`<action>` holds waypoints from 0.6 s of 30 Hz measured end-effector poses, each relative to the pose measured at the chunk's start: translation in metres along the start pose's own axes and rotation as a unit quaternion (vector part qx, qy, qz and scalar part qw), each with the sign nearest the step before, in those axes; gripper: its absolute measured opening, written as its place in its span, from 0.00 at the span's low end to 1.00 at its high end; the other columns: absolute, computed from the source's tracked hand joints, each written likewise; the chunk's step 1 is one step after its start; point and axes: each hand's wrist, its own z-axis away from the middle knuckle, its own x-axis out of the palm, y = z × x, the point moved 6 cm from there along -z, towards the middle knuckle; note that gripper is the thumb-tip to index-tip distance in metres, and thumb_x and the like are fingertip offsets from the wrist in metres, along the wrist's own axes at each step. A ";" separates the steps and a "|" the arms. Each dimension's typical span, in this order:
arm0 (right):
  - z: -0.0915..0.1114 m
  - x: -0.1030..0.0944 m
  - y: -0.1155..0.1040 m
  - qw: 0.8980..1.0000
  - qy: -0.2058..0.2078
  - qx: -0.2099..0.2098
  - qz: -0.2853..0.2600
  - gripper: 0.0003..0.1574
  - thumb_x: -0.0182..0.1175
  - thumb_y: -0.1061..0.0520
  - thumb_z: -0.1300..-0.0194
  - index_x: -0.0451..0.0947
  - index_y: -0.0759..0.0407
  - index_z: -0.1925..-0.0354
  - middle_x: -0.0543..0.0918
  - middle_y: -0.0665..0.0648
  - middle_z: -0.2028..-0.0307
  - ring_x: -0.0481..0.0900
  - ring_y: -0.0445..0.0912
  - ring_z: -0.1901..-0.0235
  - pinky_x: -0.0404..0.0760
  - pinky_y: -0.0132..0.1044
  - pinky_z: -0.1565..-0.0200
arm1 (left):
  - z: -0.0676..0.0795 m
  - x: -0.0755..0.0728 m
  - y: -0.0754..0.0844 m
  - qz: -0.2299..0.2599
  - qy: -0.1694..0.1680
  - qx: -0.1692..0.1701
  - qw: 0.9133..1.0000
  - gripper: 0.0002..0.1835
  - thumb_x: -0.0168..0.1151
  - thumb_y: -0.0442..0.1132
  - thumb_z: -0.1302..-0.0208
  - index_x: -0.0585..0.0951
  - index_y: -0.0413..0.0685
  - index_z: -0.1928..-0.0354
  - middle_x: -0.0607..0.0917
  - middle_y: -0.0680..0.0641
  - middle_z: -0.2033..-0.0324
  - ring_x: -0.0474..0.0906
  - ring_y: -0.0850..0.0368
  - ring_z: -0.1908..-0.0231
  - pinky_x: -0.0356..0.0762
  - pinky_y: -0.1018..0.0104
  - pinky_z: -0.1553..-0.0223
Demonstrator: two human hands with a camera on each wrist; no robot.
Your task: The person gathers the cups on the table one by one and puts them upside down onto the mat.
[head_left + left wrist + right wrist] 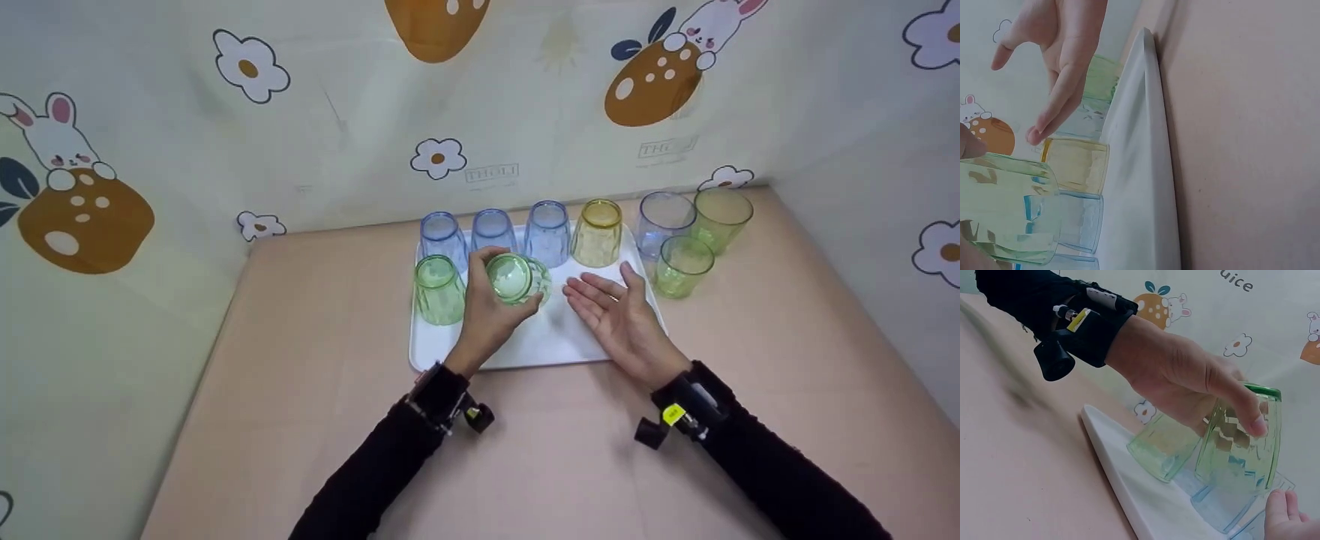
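My left hand (489, 311) grips a green glass (510, 278) around its side, base up, above the white tray (540, 349). In the right wrist view the thumb presses on that glass (1241, 444) near its base. My right hand (626, 326) is held palm up with fingers spread, just right of the glass and holding nothing. Upside down on the tray stand another green glass (439, 292) at the left, several blue glasses (548, 236) along the back, and a yellow glass (598, 234) at the right end of that row.
Right of the tray, upright on the table (322, 420), stand a blue glass (665, 221), a green glass (682, 268) and a yellowish-green glass (721, 217). A patterned cloth (345, 150) with flowers and rabbits hangs behind the table and at its sides.
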 end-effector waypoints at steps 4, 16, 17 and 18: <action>0.000 -0.004 -0.003 1.000 0.004 -0.003 0.003 0.52 0.44 0.35 0.22 0.45 0.76 0.26 0.56 0.74 0.29 0.61 0.61 0.29 0.69 0.39 0.34 | -0.002 0.000 -0.005 -0.024 -0.001 -0.019 1.000 0.43 0.81 0.30 0.58 0.63 0.38 0.42 0.71 0.40 0.44 0.72 0.48 0.43 0.70 0.60 0.39; 0.004 -0.014 -0.007 1.000 0.014 0.001 0.005 0.55 0.47 0.33 0.23 0.44 0.75 0.25 0.56 0.73 0.29 0.61 0.60 0.29 0.70 0.39 0.35 | -0.007 0.002 -0.018 -0.025 -0.007 -0.015 1.000 0.41 0.78 0.27 0.52 0.61 0.35 0.40 0.72 0.35 0.43 0.70 0.40 0.39 0.66 0.53 0.34; 0.004 -0.015 -0.008 1.000 0.015 0.002 0.005 0.55 0.47 0.33 0.23 0.44 0.75 0.24 0.55 0.73 0.29 0.61 0.60 0.29 0.70 0.39 0.35 | -0.007 0.002 -0.020 -0.026 -0.007 -0.014 1.000 0.41 0.78 0.27 0.52 0.61 0.35 0.40 0.73 0.35 0.43 0.70 0.39 0.39 0.65 0.54 0.34; 0.004 -0.015 -0.008 1.000 0.016 0.002 0.005 0.55 0.47 0.33 0.23 0.44 0.75 0.24 0.55 0.73 0.29 0.61 0.60 0.29 0.70 0.39 0.35 | -0.007 0.003 -0.021 -0.027 -0.007 -0.013 1.000 0.41 0.78 0.26 0.52 0.61 0.34 0.40 0.73 0.34 0.43 0.70 0.39 0.39 0.65 0.54 0.34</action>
